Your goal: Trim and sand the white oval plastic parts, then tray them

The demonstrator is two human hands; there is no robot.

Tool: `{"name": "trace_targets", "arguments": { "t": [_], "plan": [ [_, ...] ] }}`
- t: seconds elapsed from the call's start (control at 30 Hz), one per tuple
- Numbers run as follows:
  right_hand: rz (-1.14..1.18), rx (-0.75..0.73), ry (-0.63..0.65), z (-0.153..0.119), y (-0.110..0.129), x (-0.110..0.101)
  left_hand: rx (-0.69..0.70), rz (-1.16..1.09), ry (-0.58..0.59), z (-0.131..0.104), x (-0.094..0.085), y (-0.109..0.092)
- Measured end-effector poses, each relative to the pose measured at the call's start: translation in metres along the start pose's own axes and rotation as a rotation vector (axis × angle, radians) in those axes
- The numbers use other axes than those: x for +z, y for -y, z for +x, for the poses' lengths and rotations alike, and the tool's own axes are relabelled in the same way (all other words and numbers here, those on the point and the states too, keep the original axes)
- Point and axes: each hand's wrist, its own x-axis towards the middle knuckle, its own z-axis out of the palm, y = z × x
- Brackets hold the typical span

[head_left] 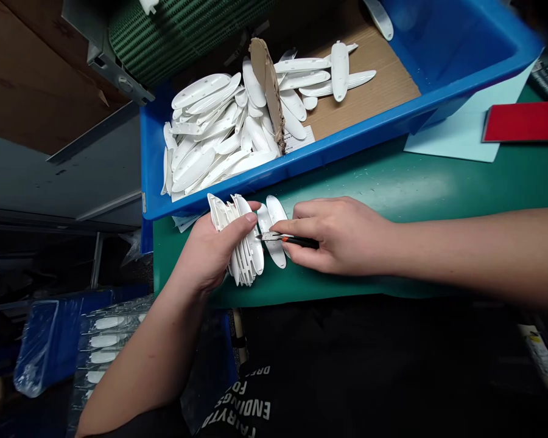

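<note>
My left hand is closed around a stack of long oval white plastic parts, held upright on edge with the thumb across the outermost one. In my right hand is a pair of cutting pliers with dark handles and a bit of orange. Their metal jaws point left and reach the nearest part of the stack, by its side edge. Two more loose white parts lie on the green table mat between my hands, partly behind the pliers.
Behind my hands stands a blue bin with a heap of white parts left of a cardboard divider and several more to its right. A red box rests on pale paper at right. Trays of white parts are at lower left.
</note>
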Motion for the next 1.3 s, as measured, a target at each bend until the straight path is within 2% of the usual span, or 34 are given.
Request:
{"name": "trace_targets", "arguments": {
  "t": [0.2,0.93,1.2,1.3],
  "plan": [
    [-0.173,-0.023,0.114,0.0010,0.0031,-0.0030,0.024,0.060,-0.001,0.0010,0.0015,0.0001],
    [-0.173,-0.070,0.092,-0.0011,0.0019,-0.0012,0.027,0.096,-0.002,-0.0006,0.0011,-0.0023],
    [-0.188,-0.065,0.150,0.0002,0.0025,-0.0012,-0.003,0.076,0.006,0.0007,0.0025,-0.0039],
    [-0.164,-0.050,0.103,0.0014,0.0007,-0.0041,0.011,0.050,0.021,0.0031,0.0027,-0.0009]
  ]
}}
